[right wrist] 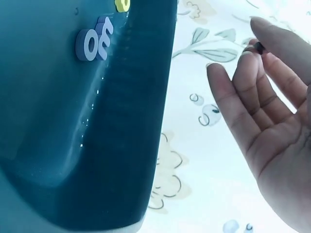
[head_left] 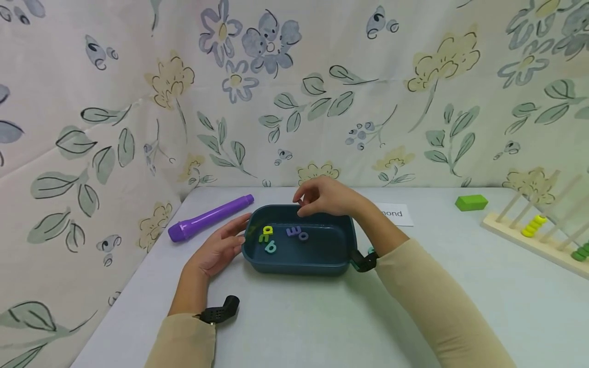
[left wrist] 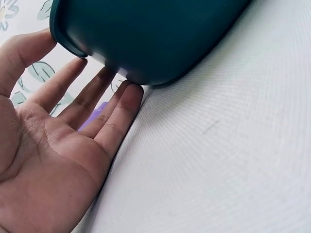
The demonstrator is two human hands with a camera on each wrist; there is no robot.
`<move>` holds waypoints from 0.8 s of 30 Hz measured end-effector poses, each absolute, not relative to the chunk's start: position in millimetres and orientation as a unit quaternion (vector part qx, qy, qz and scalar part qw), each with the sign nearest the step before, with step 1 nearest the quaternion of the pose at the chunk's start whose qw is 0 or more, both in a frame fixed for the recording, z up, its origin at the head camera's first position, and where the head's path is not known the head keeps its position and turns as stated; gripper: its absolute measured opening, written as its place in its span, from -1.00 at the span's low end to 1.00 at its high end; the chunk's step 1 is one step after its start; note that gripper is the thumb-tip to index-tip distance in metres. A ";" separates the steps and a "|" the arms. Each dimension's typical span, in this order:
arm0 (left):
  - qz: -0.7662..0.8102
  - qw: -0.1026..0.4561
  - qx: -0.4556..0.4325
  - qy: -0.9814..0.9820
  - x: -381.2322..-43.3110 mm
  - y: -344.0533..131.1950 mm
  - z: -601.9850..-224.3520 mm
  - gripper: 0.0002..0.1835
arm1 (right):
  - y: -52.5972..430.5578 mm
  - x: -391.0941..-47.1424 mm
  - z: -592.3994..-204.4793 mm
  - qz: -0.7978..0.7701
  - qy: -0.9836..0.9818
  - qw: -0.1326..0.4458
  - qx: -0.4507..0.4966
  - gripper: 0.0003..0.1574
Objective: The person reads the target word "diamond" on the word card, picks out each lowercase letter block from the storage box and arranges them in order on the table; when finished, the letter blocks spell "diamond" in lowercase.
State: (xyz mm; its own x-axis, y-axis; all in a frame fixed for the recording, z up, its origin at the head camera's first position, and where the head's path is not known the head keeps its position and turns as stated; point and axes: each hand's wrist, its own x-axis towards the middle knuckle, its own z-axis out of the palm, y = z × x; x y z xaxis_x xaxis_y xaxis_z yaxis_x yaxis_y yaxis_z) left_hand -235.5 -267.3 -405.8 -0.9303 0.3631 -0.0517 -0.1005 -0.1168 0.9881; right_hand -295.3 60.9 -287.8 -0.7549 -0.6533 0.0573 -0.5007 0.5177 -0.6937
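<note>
While the relaxed left hand [head_left: 218,250] touches the tub [head_left: 299,268], the right hand [head_left: 329,196] pinches a dark piece [right wrist: 259,47].

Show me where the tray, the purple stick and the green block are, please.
Tray [head_left: 296,269]: head view, on its outer front wall.
Purple stick [head_left: 210,218]: head view, middle of its shaft.
Green block [head_left: 471,204]: head view, on its front face.

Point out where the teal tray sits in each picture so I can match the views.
Head: the teal tray is just below the picture's centre, with small letters on its floor.
Left wrist: along the top, cut off by the edge, outer wall showing, the left hand touching it.
Right wrist: down the left side, inside showing.
Shared landmark: the floral cloth shows in all three.
</note>
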 end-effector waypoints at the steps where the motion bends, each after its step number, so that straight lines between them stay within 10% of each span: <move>1: 0.740 0.157 0.102 0.646 -235.7 -267.3 -405.8 -0.27 | 61.9 -294.9 -287.3 -0.364 0.862 0.106 -0.335 -0.58; 24: 0.741 0.159 0.105 0.644 -236.0 -267.0 -404.2 -0.29 | 105.4 -279.3 -273.7 -0.398 0.860 0.064 -0.312 -0.62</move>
State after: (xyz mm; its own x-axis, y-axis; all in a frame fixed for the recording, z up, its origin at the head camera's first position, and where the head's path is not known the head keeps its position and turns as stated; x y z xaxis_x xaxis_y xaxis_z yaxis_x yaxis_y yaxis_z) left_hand -236.0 -267.0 -404.2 -0.9275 0.3707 -0.0484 -0.0993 -0.1194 0.9879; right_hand -279.3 105.4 -273.7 -0.7972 -0.5877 0.1384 -0.4857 0.4881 -0.7251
